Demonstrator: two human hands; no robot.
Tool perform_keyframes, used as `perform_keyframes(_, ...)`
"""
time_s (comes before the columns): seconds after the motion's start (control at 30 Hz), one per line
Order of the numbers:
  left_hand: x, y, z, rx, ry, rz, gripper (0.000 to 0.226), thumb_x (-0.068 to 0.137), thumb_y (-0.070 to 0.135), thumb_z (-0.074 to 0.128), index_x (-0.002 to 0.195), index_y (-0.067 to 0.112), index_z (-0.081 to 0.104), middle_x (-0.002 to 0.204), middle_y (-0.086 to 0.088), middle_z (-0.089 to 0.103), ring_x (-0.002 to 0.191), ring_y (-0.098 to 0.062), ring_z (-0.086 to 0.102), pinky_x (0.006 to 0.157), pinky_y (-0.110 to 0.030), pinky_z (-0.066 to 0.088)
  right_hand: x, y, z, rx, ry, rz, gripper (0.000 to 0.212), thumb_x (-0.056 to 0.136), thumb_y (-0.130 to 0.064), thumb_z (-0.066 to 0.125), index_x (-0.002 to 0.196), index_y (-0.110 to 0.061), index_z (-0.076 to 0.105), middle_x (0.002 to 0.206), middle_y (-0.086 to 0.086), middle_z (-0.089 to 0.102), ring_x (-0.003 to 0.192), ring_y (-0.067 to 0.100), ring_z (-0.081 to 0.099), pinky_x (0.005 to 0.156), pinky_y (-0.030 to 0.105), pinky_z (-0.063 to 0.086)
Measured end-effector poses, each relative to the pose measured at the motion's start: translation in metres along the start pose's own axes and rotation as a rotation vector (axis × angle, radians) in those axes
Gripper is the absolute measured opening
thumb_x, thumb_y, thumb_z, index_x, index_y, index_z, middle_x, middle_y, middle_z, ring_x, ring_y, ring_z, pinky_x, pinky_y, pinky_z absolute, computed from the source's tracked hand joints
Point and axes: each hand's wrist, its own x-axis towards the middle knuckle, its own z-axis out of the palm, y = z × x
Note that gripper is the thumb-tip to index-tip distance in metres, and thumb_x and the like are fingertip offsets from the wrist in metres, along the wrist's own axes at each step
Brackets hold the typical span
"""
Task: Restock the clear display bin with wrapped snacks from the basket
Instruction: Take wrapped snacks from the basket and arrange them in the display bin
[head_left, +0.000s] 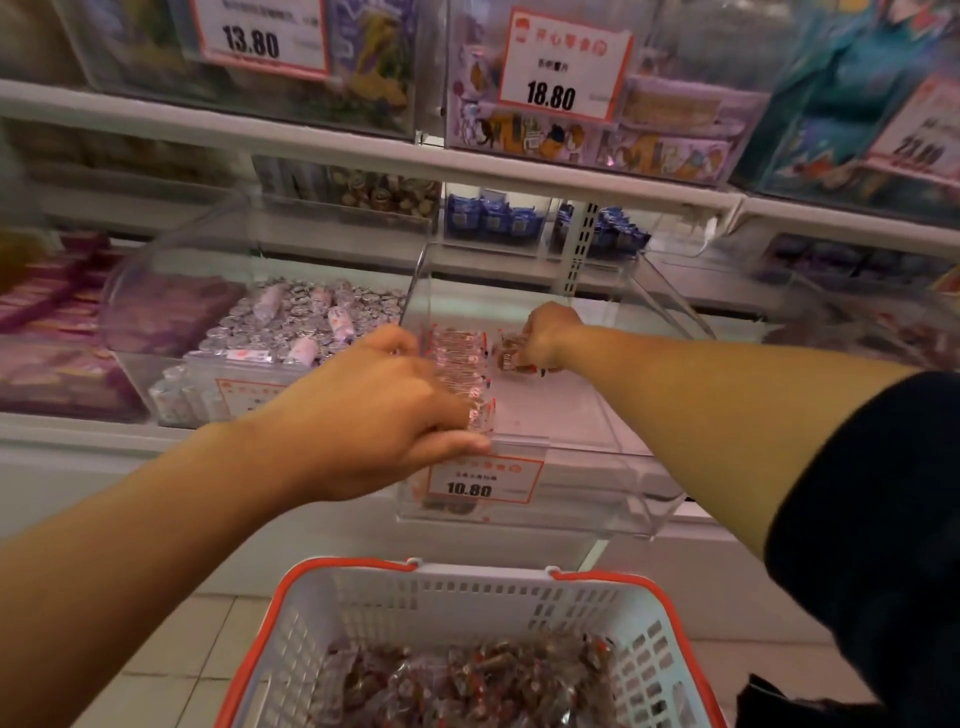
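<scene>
The clear display bin (597, 462) stands on the shelf in the centre, its lid tipped up at the back. A row of wrapped snacks (462, 364) lines its left side. My left hand (384, 410) rests over the front of that row, fingers curled down onto the wrappers at the bin's front lip. My right hand (545, 332) reaches deep inside and pinches a small bunch of wrapped snacks (511, 358) just above the bin floor. The white basket (452, 597) with an orange rim sits below, holding a heap of the same snacks (467, 680).
A neighbouring clear bin (171, 312) on the left holds silver-wrapped sweets. A price tag reading 10.80 (483, 480) hangs on the front of the display bin. Higher shelves carry more packets and price cards. Pale floor tiles (171, 649) lie beside the basket.
</scene>
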Motion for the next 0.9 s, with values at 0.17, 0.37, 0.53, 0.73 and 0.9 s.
perform_keyframes(0.17, -0.007, -0.010, -0.002, 0.006, -0.014, 0.040, 0.051, 0.099, 0.052, 0.025, 0.079, 0.028, 0.066, 0.069, 0.010, 0.061, 0.067, -0.013, 0.055, 0.086, -0.028, 0.035, 0.004, 0.006, 0.012, -0.064, 0.061, -0.104, 0.030, 0.088, -0.024, 0.073, 0.115, -0.013, 0.063, 0.115, 0.010, 0.064, 0.098, 0.029, 0.060, 0.080, 0.031, 0.048)
perform_keyframes(0.37, -0.007, -0.008, 0.002, -0.006, 0.010, 0.038, 0.054, 0.099, 0.051, 0.022, 0.081, 0.027, 0.067, 0.070, 0.010, 0.062, 0.070, -0.015, 0.058, 0.086, -0.031, 0.039, 0.003, 0.007, 0.015, -0.240, 0.187, -0.091, 0.035, 0.085, -0.007, 0.066, 0.120, -0.009, 0.057, 0.109, 0.014, 0.060, 0.099, 0.033, 0.061, 0.074, 0.035, 0.044)
perform_keyframes(0.53, -0.009, -0.009, 0.004, -0.019, 0.044, 0.042, 0.054, 0.099, 0.051, 0.022, 0.079, 0.027, 0.066, 0.069, 0.011, 0.061, 0.070, -0.014, 0.057, 0.088, -0.029, 0.036, 0.008, 0.010, 0.016, -0.114, 0.139, 0.032, 0.020, 0.087, -0.013, 0.070, 0.104, -0.006, 0.061, 0.106, 0.015, 0.064, 0.091, 0.031, 0.061, 0.072, 0.030, 0.045)
perform_keyframes(0.73, -0.009, -0.006, 0.005, -0.022, 0.057, 0.025, 0.048, 0.099, 0.049, 0.026, 0.085, 0.028, 0.066, 0.074, 0.012, 0.064, 0.076, -0.016, 0.060, 0.091, -0.033, 0.037, 0.003, 0.003, 0.017, -0.105, 0.075, 0.039, 0.030, 0.082, -0.019, 0.078, 0.104, -0.005, 0.062, 0.109, 0.013, 0.066, 0.100, 0.031, 0.064, 0.072, 0.028, 0.045)
perform_keyframes(0.9, -0.008, 0.003, -0.006, -0.042, 0.104, 0.002, 0.024, 0.095, 0.042, 0.054, 0.104, 0.022, 0.065, 0.094, 0.004, 0.065, 0.089, -0.021, 0.059, 0.080, -0.038, 0.049, -0.025, -0.006, -0.007, -0.140, 0.079, 0.022, 0.024, 0.087, -0.004, 0.069, 0.109, -0.002, 0.061, 0.111, 0.014, 0.064, 0.093, 0.028, 0.063, 0.074, 0.030, 0.048)
